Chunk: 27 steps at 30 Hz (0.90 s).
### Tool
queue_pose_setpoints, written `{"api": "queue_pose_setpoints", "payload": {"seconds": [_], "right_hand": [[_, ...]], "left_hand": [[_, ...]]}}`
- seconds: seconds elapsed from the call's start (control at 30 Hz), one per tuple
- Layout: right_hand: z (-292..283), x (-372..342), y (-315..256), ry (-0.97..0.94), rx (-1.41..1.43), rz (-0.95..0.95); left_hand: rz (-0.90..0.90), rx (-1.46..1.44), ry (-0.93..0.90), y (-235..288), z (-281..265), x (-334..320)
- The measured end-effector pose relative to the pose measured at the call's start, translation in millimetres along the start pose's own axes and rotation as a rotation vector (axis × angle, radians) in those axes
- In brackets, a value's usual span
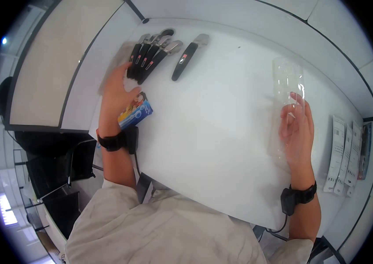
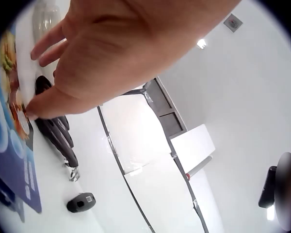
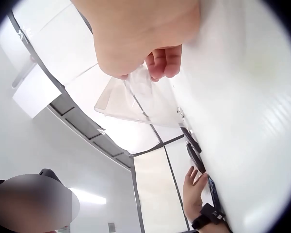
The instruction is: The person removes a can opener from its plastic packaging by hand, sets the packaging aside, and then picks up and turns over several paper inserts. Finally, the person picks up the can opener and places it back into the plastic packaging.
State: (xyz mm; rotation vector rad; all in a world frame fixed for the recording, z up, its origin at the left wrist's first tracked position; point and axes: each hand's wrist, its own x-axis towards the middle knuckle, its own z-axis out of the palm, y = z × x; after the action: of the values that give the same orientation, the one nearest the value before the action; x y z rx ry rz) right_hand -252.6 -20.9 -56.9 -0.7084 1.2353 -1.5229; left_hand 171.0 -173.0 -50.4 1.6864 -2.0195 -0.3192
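My left hand [image 1: 117, 97] has its fingers spread beside several black-handled tools [image 1: 144, 61] with metal heads, grouped at the back left. Its thumb lies near a blue and yellow printed packet [image 1: 137, 112]; in the left wrist view the thumb tip overlaps the packet's [image 2: 9, 107] edge, and touch cannot be told. One more black-handled tool [image 1: 181, 66] lies apart, right of the group. My right hand [image 1: 298, 132] pinches a long clear plastic piece [image 1: 288, 75] at the right, seen in the right wrist view as a thin clear sheet [image 3: 136, 104] below curled fingers [image 3: 164, 63].
Several white printed packets [image 1: 341, 154] stand along the right wall, beside a darker one [image 1: 364, 152]. White panels surround the white table [image 1: 213, 132] at the back and sides. A black chair [image 1: 59, 176] stands outside at the left. A small dark speck lies toward the back.
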Motion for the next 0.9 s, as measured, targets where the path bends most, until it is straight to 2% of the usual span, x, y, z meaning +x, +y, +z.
{"api": "queue_pose_setpoints", "payload": {"seconds": [0.07,0.13,0.23,0.57,0.67,0.7,0.8,0.9], "right_hand": [[2,-1,0,0.008,-0.001,0.001],[2,-1,1,0.004,0.000,-0.013],[1,0,1,0.004,-0.003,-0.007],[-1,-1,2,-0.017,-0.033,-0.012],[-3,1,2,-0.017,-0.013,-0.005],[-2,0,1,-0.016,-0.016,0.001],[-2,0,2,-0.040,0.012,-0.009],[-4,0,3,-0.036,-0.009,-0.027]], "left_hand": [[0.090,0.037,0.022,6,5,-1],[0.000,0.002,-0.014,9,9,2],[0.046,0.054,0.065,1,17,8],[0.021,0.084,0.031,5,12,7],[0.058,0.263,0.139,43,-2,-8],[0.113,0.226,0.127,60,-8,-11],[0.423,0.164,-0.005,97,1,-16],[0.403,0.151,-0.109,124,22,-14]]}}
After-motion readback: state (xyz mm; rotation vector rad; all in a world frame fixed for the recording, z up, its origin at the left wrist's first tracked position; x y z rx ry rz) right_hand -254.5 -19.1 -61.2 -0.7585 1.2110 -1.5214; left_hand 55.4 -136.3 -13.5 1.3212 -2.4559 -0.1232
